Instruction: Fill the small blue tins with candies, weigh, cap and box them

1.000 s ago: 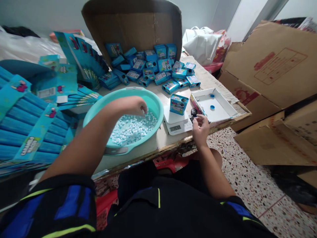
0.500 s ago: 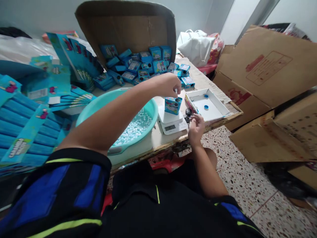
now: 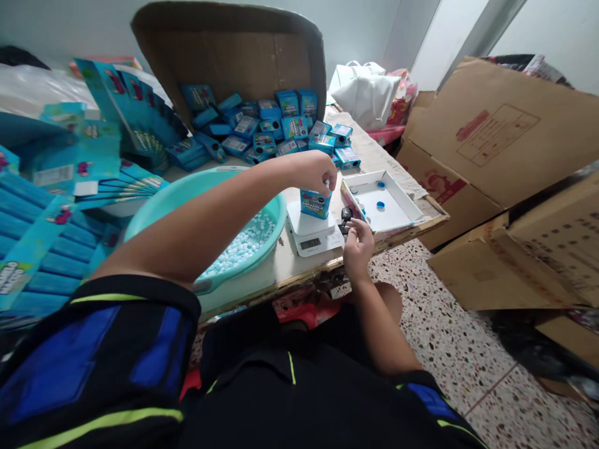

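Note:
My left hand (image 3: 314, 171) is closed above a small blue candy box (image 3: 315, 204), with a small white candy (image 3: 327, 184) showing at its fingertips. The box stands upright on a white digital scale (image 3: 321, 244), its top partly hidden by the hand. My right hand (image 3: 359, 243) is raised at the table edge, just right of the scale, its fingers bent together; what they hold, if anything, is too small to make out. Close to those fingertips lies a small black object (image 3: 346, 214). Under my left forearm is a turquoise basin (image 3: 279, 227) of pale blue and white candies (image 3: 250, 243).
Several filled-looking blue boxes (image 3: 266, 143) lie in and before an open cardboard box (image 3: 229, 56). A shallow white tray (image 3: 397, 206) holds blue caps (image 3: 380, 205). Flat blue cartons (image 3: 42, 249) are stacked at left. Large cardboard boxes (image 3: 496, 137) stand right of the table.
The whole view has shifted slightly. My left hand has come down closer to the candy box's top. My right hand stays beside the scale, its fingers tilted a little more to the left.

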Demonstrator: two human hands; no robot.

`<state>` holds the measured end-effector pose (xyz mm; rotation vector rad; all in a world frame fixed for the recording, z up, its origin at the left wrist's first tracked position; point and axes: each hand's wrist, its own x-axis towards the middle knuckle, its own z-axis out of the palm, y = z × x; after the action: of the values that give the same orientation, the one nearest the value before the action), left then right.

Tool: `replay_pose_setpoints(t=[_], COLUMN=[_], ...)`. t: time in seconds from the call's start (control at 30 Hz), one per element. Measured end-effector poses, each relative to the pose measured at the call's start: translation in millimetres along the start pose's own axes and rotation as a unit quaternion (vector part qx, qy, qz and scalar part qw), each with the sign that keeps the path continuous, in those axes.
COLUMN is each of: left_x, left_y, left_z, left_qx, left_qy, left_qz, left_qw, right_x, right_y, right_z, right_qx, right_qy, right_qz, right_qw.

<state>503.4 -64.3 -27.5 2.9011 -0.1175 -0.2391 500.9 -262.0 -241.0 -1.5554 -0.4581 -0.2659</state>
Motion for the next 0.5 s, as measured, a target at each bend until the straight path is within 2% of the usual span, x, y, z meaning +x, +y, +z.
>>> replay_pose_setpoints(t=[0.13, 0.23, 0.33, 0.5], left_x=[0, 0, 0, -4], left_y=[-3, -6, -8, -11], left_z=[0.7, 0.2, 0.3, -0.9], left_qx=[-0.011, -0.023, -0.024, -0.013], left_qy=[-0.006, -0.004, -0.008, 0.02], left_qz=[0.001, -0.006, -0.007, -0.003], left_qw=[1.0, 1.0, 1.0, 1.0], right_x=[0, 1, 2, 3], right_y=[-1, -1, 1, -1], right_z=[-1, -3, -4, -4], right_qx=[-0.012, -0.026, -0.032, -0.053], right_qy=[-0.001, 0.027, 0.05, 0.031], right_qz=[-0.016, -0.05, -0.057, -0.063], right_qw=[1.0, 0.998, 0.997, 0.996])
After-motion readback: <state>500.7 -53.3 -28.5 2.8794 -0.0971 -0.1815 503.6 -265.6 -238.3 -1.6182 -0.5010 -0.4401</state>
